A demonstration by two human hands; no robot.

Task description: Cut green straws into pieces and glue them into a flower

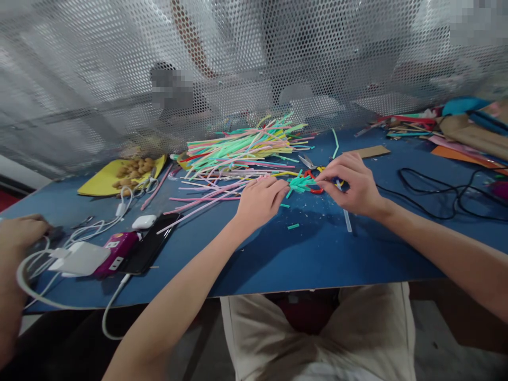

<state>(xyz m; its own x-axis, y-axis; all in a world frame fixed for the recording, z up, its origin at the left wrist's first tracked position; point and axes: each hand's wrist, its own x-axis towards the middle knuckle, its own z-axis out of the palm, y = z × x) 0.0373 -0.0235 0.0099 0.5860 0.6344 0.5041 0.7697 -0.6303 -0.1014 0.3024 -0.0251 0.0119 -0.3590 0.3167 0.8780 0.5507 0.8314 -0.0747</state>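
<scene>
Between our two sets of fingertips, we are holding a green bundle of short straws (300,183), our left hand (260,203) closing its fingers on the left side while our right hand (351,185) is pinching thumb and forefinger at the right end. Just beyond the bundle, scissors (306,162) are lying with their blades pointing away from us. Nearer to us than the fingers, a small green offcut (293,226) is resting on the blue table (273,259), and below our right palm a clear tube (348,221) is sticking out. Past our left knuckles, a heap of coloured straws (246,148) is spreading. Well left of those fingers, a black phone (147,253) is lying near a white charger (85,259); farther out, a yellow sheet (97,180) is bearing brown lumps, and another person's hand (24,230) is showing at the edge. Beyond our right fingers, a cardboard strip (373,152) is lying flat.
</scene>
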